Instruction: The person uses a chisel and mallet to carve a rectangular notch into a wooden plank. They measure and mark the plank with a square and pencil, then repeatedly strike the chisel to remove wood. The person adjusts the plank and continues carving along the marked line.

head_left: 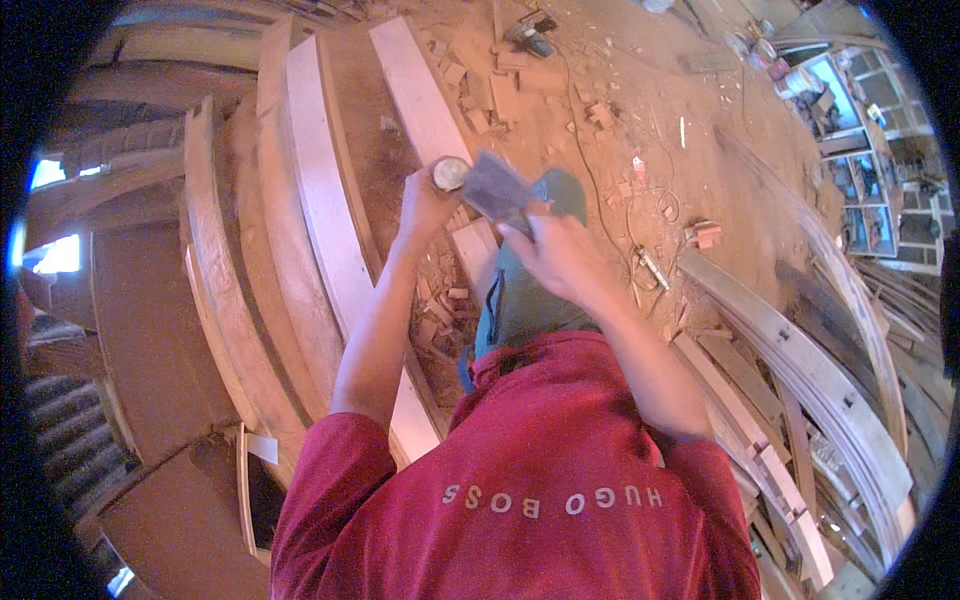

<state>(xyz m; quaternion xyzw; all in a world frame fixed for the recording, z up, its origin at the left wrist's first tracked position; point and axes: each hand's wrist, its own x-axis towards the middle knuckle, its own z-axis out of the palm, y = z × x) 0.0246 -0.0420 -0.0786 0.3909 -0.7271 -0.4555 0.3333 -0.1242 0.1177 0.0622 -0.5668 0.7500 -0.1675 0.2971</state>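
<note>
The left hand grips a pale round-ended piece, and the right hand is closed on a grey flat tool just beside it; whether these touch cannot be told. Both partly hide a pale plank, with offcuts nearby. A power tool and a cord lie beyond on the littered floor.

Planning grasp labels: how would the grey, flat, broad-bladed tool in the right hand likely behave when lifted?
The grey, flat, broad-bladed tool is probably stiff: its blurred blade shows no sag. Likely front-heavy, since the blade juts beyond the right hand. Unlikely to roll, given its flat face.
</note>
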